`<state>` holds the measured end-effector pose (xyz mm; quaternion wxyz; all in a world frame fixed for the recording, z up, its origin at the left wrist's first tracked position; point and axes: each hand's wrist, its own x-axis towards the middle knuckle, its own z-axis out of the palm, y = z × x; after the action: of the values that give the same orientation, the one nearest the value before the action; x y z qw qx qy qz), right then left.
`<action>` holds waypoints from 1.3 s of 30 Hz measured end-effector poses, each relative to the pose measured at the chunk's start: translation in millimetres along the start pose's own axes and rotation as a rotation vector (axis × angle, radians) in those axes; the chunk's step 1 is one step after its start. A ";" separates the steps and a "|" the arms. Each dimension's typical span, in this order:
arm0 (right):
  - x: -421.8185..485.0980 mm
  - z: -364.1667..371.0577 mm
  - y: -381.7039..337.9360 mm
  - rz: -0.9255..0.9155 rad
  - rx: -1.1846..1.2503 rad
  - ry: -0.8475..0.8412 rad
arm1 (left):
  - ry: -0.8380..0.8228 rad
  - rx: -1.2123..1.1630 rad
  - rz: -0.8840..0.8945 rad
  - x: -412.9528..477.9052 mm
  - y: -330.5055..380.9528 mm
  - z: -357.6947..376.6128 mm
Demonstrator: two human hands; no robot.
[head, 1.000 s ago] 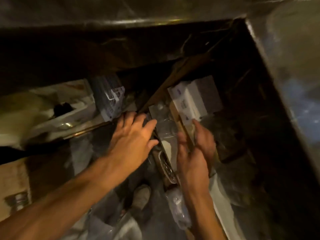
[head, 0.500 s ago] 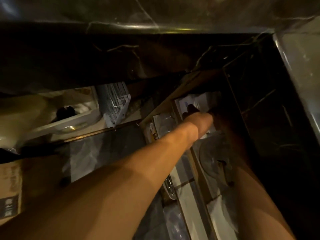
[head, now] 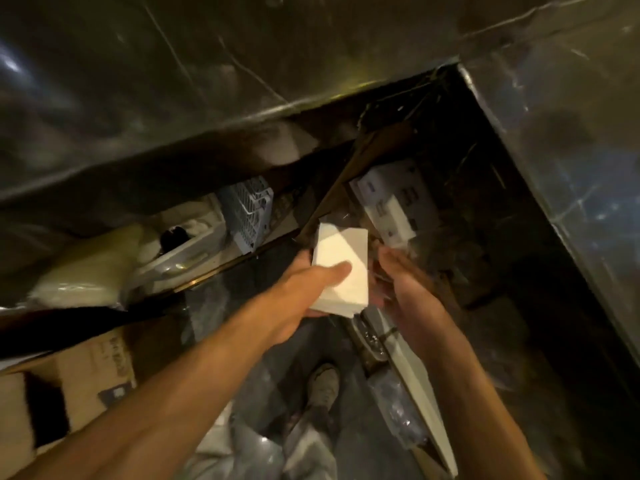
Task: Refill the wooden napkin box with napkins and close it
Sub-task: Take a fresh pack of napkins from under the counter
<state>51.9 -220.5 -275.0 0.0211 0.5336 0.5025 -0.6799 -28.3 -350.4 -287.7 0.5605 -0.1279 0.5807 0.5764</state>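
A white stack of napkins (head: 341,268) is in my left hand (head: 308,285), thumb across its top, held in front of a dark storage space under a counter. My right hand (head: 405,289) hovers just right of the stack with fingers spread, holding nothing I can make out. Behind the stack, a white package of napkins (head: 388,206) lies inside an open cardboard box (head: 349,174) on the shelf. The wooden napkin box is not in view.
A grey plastic basket (head: 251,216) and a white tub (head: 187,247) sit on the shelf at left. Cardboard boxes (head: 93,375) stand at lower left. Dark counter surfaces (head: 568,140) frame the top and right. My shoe (head: 323,382) is on the floor below.
Both arms reached deep into the cardboard box, then drew back. My left hand now holds a stack of white napkins pulled out toward me; the right hand has come free beside it.
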 end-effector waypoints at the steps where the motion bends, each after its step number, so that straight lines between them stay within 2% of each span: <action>1: -14.7 -0.7 2.9 0.052 0.043 -0.018 | -0.013 0.034 -0.006 -16.8 -4.3 -9.3; 4: -82.3 5.7 13.2 0.191 0.209 -0.042 | -0.047 0.082 -0.066 -75.0 -5.3 -24.7; 7: -151.1 20.7 10.0 0.226 0.266 -0.028 | -0.149 0.079 -0.141 -139.5 -3.0 -20.5; 12: -253.5 34.1 1.6 0.140 0.268 0.067 | -0.173 0.227 -0.169 -240.9 8.1 3.5; 16: -315.2 13.9 -16.7 0.095 0.367 -0.007 | -0.287 0.469 -0.110 -296.8 29.6 14.3; 18: -342.7 -9.6 -24.0 0.030 0.346 -0.051 | -0.389 0.662 -0.030 -316.8 47.0 28.0; 20: -370.8 -41.4 -34.2 -0.084 0.244 -0.025 | -0.493 0.862 0.088 -328.3 65.1 48.9; 25: -420.6 -115.1 -50.3 -0.314 0.081 -0.023 | -0.654 1.376 0.500 -340.5 100.2 124.0; 27: -428.5 -133.9 -53.8 -0.358 0.045 0.044 | -0.722 1.615 0.730 -343.7 110.8 161.6; 29: -429.2 -153.3 -59.0 -0.400 0.024 0.174 | -0.793 1.731 0.934 -342.8 117.1 197.3; 31: -424.6 -176.1 -63.1 -0.422 0.079 0.293 | -0.841 1.702 1.005 -337.2 123.3 228.8; 35: -408.2 -226.7 -67.5 -0.488 0.241 0.402 | -0.888 1.401 0.743 -317.2 133.9 282.5; 39: -380.4 -266.8 -72.8 -0.512 0.263 0.402 | -0.869 1.275 0.706 -286.7 124.9 326.6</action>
<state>362.1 -189.2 77.1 -0.3185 0.5116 0.5222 -0.6035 134.1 -189.8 102.6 0.4858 0.6340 0.5336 0.2779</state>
